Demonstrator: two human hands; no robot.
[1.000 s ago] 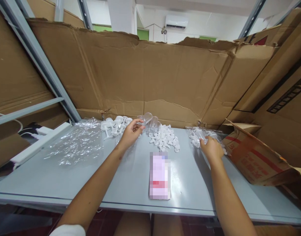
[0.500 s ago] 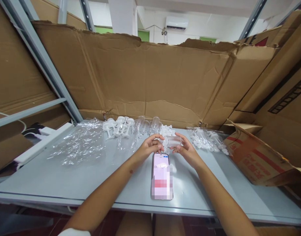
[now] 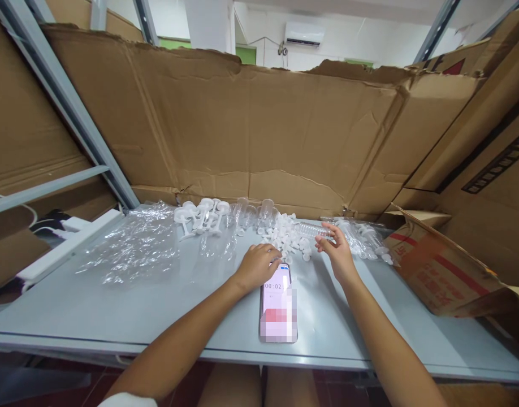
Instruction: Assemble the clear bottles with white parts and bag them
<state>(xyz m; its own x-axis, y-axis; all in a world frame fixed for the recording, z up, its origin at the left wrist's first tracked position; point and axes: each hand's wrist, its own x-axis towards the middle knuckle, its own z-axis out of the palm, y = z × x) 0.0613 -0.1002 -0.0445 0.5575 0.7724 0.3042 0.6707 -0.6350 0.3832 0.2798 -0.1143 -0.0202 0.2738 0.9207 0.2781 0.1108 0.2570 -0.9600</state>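
Observation:
A clear ribbed plastic piece (image 3: 312, 229) lies across the back right of a pile of small white parts (image 3: 288, 237). The fingers of my right hand (image 3: 338, 251) are at its right end, thumb and forefinger around it. My left hand (image 3: 259, 264) is at the near left edge of the pile, above the top of a phone (image 3: 278, 302) that shows a timer; its fingers are bent, and whether they pinch a part is hidden. Behind the pile stand clear plastic cylinders (image 3: 267, 210). White plunger-like pieces (image 3: 205, 215) are heaped to their left.
Crumpled clear plastic bags (image 3: 130, 243) cover the table's left part. Bagged parts (image 3: 361, 237) lie at the back right, beside an open cardboard box (image 3: 444, 271). A white power strip (image 3: 68, 249) runs along the left edge. A cardboard wall (image 3: 259, 130) closes off the back.
The ribbed clear piece has moved right and back with my right hand. My left hand has come off it and moved down toward the phone's top, uncovering the white pile.

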